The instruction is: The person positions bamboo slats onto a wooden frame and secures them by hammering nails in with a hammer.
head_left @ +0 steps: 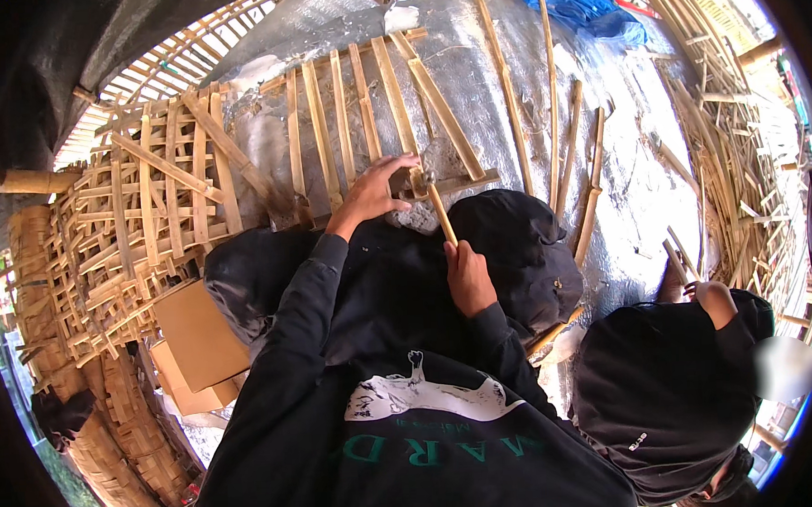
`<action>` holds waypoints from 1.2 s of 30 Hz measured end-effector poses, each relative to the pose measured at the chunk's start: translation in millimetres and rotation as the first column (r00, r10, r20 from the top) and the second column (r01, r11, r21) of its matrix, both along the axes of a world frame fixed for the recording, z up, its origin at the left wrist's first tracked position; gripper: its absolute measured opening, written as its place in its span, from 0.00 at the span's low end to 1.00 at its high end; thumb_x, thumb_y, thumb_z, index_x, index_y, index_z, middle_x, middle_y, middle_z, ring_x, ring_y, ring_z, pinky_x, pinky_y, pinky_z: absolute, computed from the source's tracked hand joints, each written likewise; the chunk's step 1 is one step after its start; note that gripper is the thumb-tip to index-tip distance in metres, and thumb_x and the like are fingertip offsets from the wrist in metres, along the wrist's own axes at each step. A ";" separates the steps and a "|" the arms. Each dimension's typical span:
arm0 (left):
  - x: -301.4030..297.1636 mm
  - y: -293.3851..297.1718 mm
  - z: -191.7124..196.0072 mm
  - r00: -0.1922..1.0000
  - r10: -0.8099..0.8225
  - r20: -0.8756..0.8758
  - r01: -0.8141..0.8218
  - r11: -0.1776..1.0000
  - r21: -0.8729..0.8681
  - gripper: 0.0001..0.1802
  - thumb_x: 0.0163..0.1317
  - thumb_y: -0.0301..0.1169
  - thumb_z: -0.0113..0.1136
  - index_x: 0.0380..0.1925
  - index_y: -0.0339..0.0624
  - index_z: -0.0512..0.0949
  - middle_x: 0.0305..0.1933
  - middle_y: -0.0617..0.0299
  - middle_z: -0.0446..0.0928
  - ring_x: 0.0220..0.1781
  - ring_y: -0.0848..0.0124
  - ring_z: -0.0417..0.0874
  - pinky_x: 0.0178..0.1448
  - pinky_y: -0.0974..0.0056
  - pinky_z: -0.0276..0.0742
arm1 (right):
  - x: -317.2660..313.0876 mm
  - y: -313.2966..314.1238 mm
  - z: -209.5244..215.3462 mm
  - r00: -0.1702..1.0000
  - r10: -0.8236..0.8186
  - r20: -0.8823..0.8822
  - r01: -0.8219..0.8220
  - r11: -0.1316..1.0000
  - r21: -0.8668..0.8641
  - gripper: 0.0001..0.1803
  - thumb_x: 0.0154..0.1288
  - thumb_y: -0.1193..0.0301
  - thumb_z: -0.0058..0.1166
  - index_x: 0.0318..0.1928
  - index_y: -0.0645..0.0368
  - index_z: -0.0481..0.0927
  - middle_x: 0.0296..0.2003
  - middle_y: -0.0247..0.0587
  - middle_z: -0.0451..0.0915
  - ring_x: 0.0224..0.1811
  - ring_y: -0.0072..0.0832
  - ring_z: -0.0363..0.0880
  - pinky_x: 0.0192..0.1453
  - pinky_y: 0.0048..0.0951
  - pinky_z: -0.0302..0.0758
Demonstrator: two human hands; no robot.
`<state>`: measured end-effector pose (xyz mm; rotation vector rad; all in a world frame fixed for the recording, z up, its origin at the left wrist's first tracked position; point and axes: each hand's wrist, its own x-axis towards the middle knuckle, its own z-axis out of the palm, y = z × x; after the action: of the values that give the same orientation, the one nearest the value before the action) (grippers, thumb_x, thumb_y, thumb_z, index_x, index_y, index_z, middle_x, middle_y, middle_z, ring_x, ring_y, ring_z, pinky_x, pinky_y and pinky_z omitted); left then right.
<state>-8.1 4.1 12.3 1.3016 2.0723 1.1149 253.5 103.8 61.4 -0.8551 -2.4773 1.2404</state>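
Silvery sheeting (618, 135) spreads beneath a bamboo frame (321, 130), its near crosspiece (471, 180) just ahead of you. Your right hand (469, 276) is clamped around a hammer (442, 217), its head at a slat's (391, 91) near end; your left hand (366, 199) curves there, thumb and fingers apart, any grip unclear. You seem to be hammering this joint, so the next blow calls for clear fingertips.

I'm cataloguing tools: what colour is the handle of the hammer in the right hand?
The hammer handle is light yellowish tan, visible in the head view.
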 end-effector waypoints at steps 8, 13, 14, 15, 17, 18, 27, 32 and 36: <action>1.2 5.4 13.9 0.999 -0.014 0.036 0.013 1.000 0.028 0.47 0.44 0.27 0.80 0.70 0.54 0.76 0.76 0.62 0.75 0.77 0.55 0.71 0.82 0.54 0.66 | -4.4 11.0 -0.8 0.999 0.033 0.001 -0.033 0.992 0.120 0.16 0.84 0.64 0.50 0.39 0.63 0.67 0.24 0.68 0.76 0.29 0.68 0.77 0.30 0.62 0.69; 3.7 2.2 12.0 0.999 0.010 0.047 -0.010 1.000 -0.007 0.47 0.45 0.28 0.80 0.71 0.55 0.75 0.76 0.62 0.74 0.77 0.54 0.71 0.81 0.52 0.68 | -12.7 -5.8 34.0 0.998 -0.040 -0.049 0.038 0.999 -0.025 0.17 0.84 0.63 0.50 0.39 0.63 0.69 0.24 0.66 0.75 0.29 0.67 0.75 0.33 0.63 0.69; 3.8 2.8 11.5 0.999 0.013 0.045 -0.013 1.000 -0.008 0.47 0.46 0.28 0.81 0.71 0.56 0.74 0.76 0.62 0.74 0.77 0.54 0.71 0.81 0.52 0.68 | -12.9 -9.1 30.0 0.996 -0.058 -0.065 0.058 0.998 -0.005 0.18 0.84 0.63 0.50 0.37 0.63 0.69 0.24 0.67 0.75 0.29 0.67 0.75 0.32 0.64 0.68; 3.8 2.4 11.2 0.999 0.018 0.044 -0.018 1.000 -0.010 0.48 0.46 0.29 0.81 0.71 0.57 0.74 0.77 0.62 0.74 0.77 0.53 0.70 0.81 0.51 0.68 | -10.2 -9.5 17.0 0.997 -0.057 -0.061 0.057 0.998 0.002 0.18 0.84 0.63 0.50 0.37 0.63 0.69 0.24 0.67 0.75 0.29 0.67 0.75 0.32 0.64 0.68; 4.4 5.1 10.9 1.000 0.011 0.023 -0.011 1.000 -0.012 0.48 0.46 0.29 0.81 0.72 0.57 0.73 0.77 0.62 0.74 0.77 0.52 0.70 0.81 0.51 0.69 | -11.7 -2.4 5.1 0.996 0.027 0.083 -0.035 0.995 0.097 0.17 0.84 0.64 0.49 0.37 0.63 0.67 0.24 0.68 0.75 0.29 0.67 0.75 0.31 0.63 0.66; 4.0 7.3 10.8 1.000 0.002 0.003 -0.002 1.000 -0.027 0.48 0.46 0.29 0.81 0.72 0.57 0.73 0.77 0.62 0.74 0.77 0.52 0.70 0.80 0.50 0.69 | -5.3 -1.4 3.6 0.997 0.016 0.075 -0.024 0.993 0.114 0.17 0.84 0.65 0.50 0.37 0.63 0.68 0.24 0.68 0.75 0.29 0.67 0.76 0.31 0.64 0.66; 0.4 2.1 6.3 1.000 0.018 0.018 -0.018 1.000 -0.006 0.48 0.44 0.28 0.80 0.71 0.57 0.74 0.75 0.58 0.74 0.77 0.52 0.71 0.81 0.51 0.68 | -5.1 -13.2 10.9 0.985 0.051 0.162 -0.080 0.981 0.176 0.17 0.84 0.63 0.50 0.38 0.62 0.68 0.24 0.65 0.77 0.27 0.66 0.77 0.30 0.62 0.69; 1.6 1.7 4.9 1.000 -0.001 0.009 0.001 1.000 0.005 0.47 0.47 0.30 0.78 0.71 0.57 0.73 0.75 0.59 0.76 0.77 0.51 0.71 0.80 0.51 0.69 | -4.1 -24.6 7.9 0.993 -0.027 0.119 0.019 0.998 0.062 0.17 0.84 0.63 0.50 0.38 0.62 0.68 0.24 0.67 0.76 0.29 0.67 0.76 0.31 0.63 0.68; 2.2 1.3 2.3 1.000 0.007 0.006 -0.007 1.000 0.013 0.47 0.46 0.28 0.79 0.71 0.57 0.73 0.74 0.60 0.76 0.76 0.51 0.71 0.79 0.50 0.70 | -8.0 -22.0 26.0 0.997 0.018 0.071 -0.027 0.991 0.129 0.17 0.85 0.63 0.49 0.39 0.63 0.67 0.26 0.69 0.77 0.31 0.69 0.76 0.30 0.64 0.66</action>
<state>-5.9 5.3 14.6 1.2961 2.0705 1.1353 245.4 81.9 87.4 -0.8522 -2.5967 1.0592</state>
